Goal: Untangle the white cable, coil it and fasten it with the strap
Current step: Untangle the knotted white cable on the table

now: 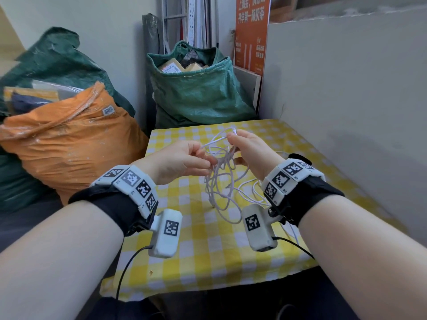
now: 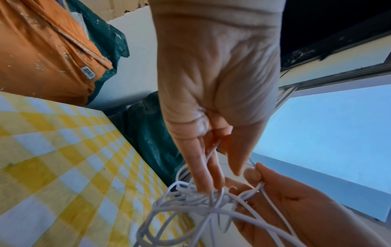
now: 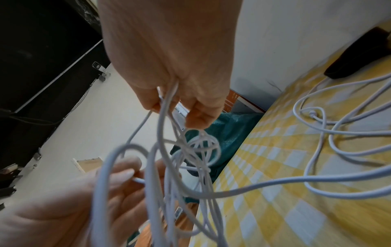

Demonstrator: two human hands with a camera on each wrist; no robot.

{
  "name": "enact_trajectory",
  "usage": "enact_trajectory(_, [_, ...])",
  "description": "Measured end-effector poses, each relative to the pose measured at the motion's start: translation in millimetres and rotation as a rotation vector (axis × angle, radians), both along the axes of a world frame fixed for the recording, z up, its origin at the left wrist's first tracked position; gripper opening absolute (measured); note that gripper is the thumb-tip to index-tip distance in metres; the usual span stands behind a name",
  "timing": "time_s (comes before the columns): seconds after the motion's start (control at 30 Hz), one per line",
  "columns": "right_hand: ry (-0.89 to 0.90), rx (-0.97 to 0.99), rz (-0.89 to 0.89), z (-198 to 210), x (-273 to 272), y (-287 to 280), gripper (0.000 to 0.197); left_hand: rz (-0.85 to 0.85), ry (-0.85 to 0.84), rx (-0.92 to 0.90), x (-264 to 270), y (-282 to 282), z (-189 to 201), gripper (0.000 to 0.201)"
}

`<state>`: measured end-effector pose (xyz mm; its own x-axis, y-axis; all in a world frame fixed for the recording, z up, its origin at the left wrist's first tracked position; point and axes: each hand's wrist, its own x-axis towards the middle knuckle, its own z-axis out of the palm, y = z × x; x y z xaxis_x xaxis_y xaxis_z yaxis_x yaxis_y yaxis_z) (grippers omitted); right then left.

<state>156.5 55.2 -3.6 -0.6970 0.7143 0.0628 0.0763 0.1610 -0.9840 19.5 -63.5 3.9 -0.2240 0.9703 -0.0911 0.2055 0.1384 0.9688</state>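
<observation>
I hold a tangled white cable (image 1: 221,179) in the air over the yellow checked table (image 1: 208,250). My left hand (image 1: 205,153) pinches one strand at the left of the knot, and the strand runs up between its fingers (image 2: 209,168). My right hand (image 1: 232,139) pinches strands higher up at the right, and they pass between its fingers (image 3: 196,117). Loose loops hang down from the knot (image 3: 196,150). More of the cable (image 3: 317,180) trails on the table to the right. A black strap-like thing (image 1: 298,157) lies on the table behind my right wrist, partly hidden.
An orange sack (image 1: 76,139) stands left of the table, with green sacks (image 1: 196,93) behind it. A grey panel (image 1: 346,88) closes off the table's right side. An orange poster (image 1: 251,31) stands in the back corner.
</observation>
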Motion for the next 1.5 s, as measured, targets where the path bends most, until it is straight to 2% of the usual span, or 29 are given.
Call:
enact_trajectory(0.07, [-0.046, 0.072, -0.040, -0.5, 0.9, 5.3, 0.018, 0.016, 0.040, -0.008, -0.6, -1.2, 0.0, 0.031])
enact_trajectory(0.2, [-0.152, 0.212, -0.084, -1.9, 8.7, 14.2, 0.023, 0.045, 0.183, -0.038, -0.9, -3.6, 2.1, 0.025])
enact_trajectory(0.3, [-0.182, 0.217, -0.011, -3.4, 11.8, 13.1, 0.017, 0.120, 0.263, -0.069, -0.9, -1.8, 2.7, 0.046])
enact_trajectory(0.37, [-0.168, 0.217, 0.040, -2.5, 12.0, 8.5, 0.016, 0.117, 0.422, -0.096, 0.3, -0.4, 3.1, 0.037])
enact_trajectory(0.43, [-0.179, 0.274, 0.069, -0.6, 11.3, 4.7, 0.017, 0.159, 0.509, -0.062, 2.2, 1.7, 4.4, 0.013])
enact_trajectory(0.53, [-0.251, 0.391, 0.066, 1.8, 9.3, 2.5, 0.017, 0.206, 0.394, 0.037, 8.3, 6.8, 8.7, 0.034])
enact_trajectory(0.6, [-0.235, 0.333, 0.092, 3.2, 8.1, 0.6, 0.010, 0.164, 0.266, 0.027, 14.8, 8.4, 14.1, 0.037])
enact_trajectory(0.63, [-0.207, 0.266, 0.118, 4.1, 7.4, -0.8, 0.013, 0.141, 0.233, 0.006, 15.8, 9.7, 15.0, 0.037])
enact_trajectory(0.73, [-0.115, 0.093, 0.207, 6.7, 9.1, -3.3, 0.023, 0.121, 0.259, -0.043, 16.8, 11.2, 15.5, 0.024])
enact_trajectory(0.83, [-0.073, 0.036, 0.244, 9.8, 11.1, -6.1, 0.027, 0.162, 0.253, -0.017, 19.0, 13.1, 13.6, 0.008])
enact_trajectory(0.93, [-0.050, 0.021, 0.184, 12.8, 9.7, -8.7, 0.023, 0.270, 0.247, 0.089, 21.0, 16.5, 13.9, 0.016])
enact_trajectory(1.0, [-0.026, 0.008, 0.091, 13.9, 8.4, -6.4, 0.025, 0.388, 0.244, 0.157, 18.5, 17.0, 16.4, 0.017])
enact_trajectory(1.07, [-0.002, 0.012, -0.030, 13.7, 9.1, 0.5, 0.027, 0.476, 0.166, 0.167, 10.8, 17.5, 19.2, 0.023])
enact_trajectory(1.17, [0.054, 0.013, -0.239, 11.0, 14.0, 15.7, 0.027, 0.603, 0.088, 0.129, -8.9, 13.8, 21.4, 0.027])
enact_trajectory(1.3, [0.108, -0.041, -0.422, 8.3, 22.0, 31.3, 0.031, 0.746, 0.229, -0.015, -37.0, 4.9, 14.5, 0.030])
enact_trajectory(1.43, [0.089, -0.025, -0.318, 11.8, 19.8, 22.0, 0.028, 0.801, 0.219, -0.212, -51.4, 5.0, 1.7, 0.033])
enact_trajectory(1.5, [0.077, 0.018, -0.229, 15.1, 16.1, 13.6, 0.026, 0.876, 0.302, -0.249, -49.8, 6.2, 2.6, 0.046])
